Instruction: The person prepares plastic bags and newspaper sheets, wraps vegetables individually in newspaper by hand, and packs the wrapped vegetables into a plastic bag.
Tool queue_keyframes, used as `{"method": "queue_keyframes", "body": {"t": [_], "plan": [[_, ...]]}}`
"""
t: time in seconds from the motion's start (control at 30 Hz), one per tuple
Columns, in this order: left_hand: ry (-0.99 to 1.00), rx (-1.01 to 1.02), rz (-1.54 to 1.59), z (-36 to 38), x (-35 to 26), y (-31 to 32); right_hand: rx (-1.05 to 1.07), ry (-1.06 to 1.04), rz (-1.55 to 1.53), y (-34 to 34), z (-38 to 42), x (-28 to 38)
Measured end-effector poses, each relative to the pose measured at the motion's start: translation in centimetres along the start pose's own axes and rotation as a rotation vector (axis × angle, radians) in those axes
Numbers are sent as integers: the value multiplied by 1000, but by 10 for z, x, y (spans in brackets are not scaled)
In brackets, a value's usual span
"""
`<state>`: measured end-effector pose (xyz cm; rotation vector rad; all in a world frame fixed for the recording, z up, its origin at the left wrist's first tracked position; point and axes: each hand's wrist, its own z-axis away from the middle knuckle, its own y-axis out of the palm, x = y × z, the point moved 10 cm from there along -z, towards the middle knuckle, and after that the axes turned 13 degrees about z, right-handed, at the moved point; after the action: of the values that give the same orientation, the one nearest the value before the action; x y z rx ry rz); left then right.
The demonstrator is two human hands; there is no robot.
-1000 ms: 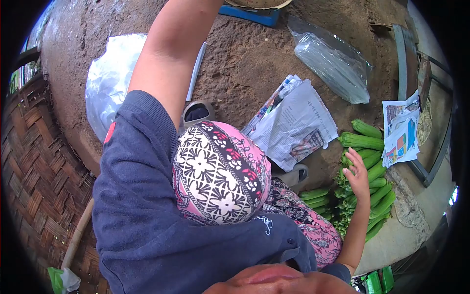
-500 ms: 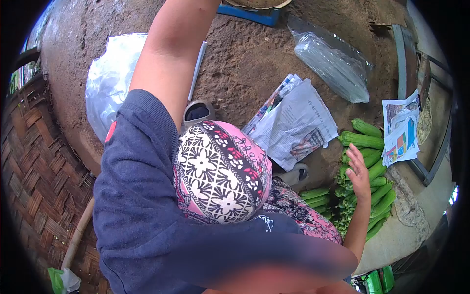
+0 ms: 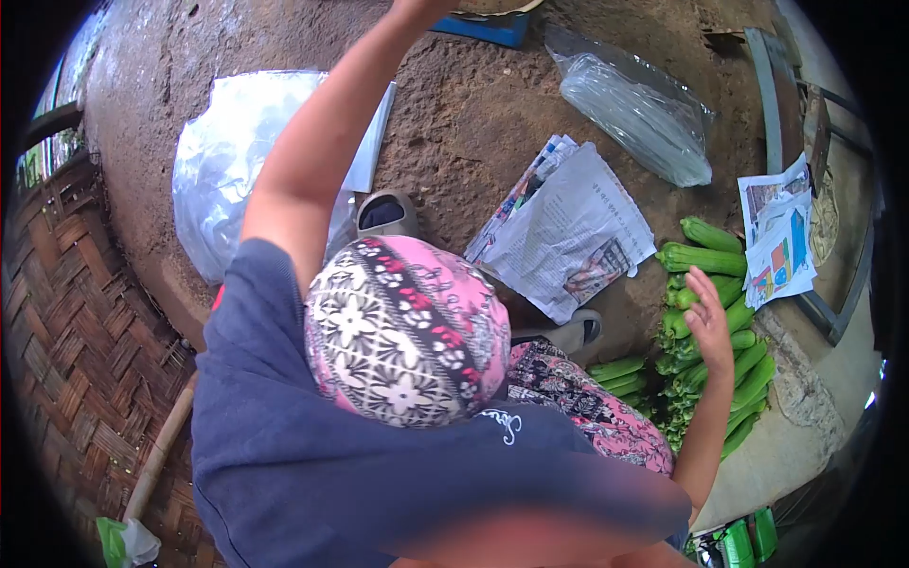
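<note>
My left arm stretches up to the top edge, where my left hand (image 3: 422, 8) is cut off and its fingers are out of sight. Close to it is a blue container (image 3: 492, 31) with a brownish, pale-rimmed thing on top. My right hand (image 3: 711, 325) is held open, fingers extended and apart, over a pile of long green gourds (image 3: 755, 370). Nothing shows in its grasp. A smaller stack of gourds (image 3: 620, 377) lies beside my right leg. Folded newspaper sheets (image 3: 578, 222) lie on the ground ahead of my knee.
Clear plastic sheeting (image 3: 237, 142) lies left on the earth floor, and a clear plastic bag (image 3: 639, 114) at the upper right. Torn printed paper (image 3: 781, 232) rests against a wooden frame (image 3: 776, 104). A woven bamboo panel (image 3: 85, 312) stands left.
My left arm has swung back a little, so its wrist and part of the hand now show at the top. My right hand stays open over the gourds, shifted slightly right and down.
</note>
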<state>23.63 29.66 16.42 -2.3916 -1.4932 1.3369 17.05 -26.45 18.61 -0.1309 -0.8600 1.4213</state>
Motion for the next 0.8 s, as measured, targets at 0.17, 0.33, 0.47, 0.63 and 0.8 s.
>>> {"method": "queue_keyframes", "body": {"t": [0.17,0.33,0.47,0.63,0.8], "plan": [[-24,136,-134,99,-8,-33,-99,-46,-10,-33,7,-36],[-125,480,-47,121,-5,-71,-72,-64,63,-15,-10,-53],[-133,643,1,96,-33,-103,-56,-133,77,-8,-2,-37],[-114,1089,17,66,-83,-81,-271,-104,-102,-30,40,-75],[77,1344,-71,56,-177,-52,-475,4,-435,52,61,-157]]}}
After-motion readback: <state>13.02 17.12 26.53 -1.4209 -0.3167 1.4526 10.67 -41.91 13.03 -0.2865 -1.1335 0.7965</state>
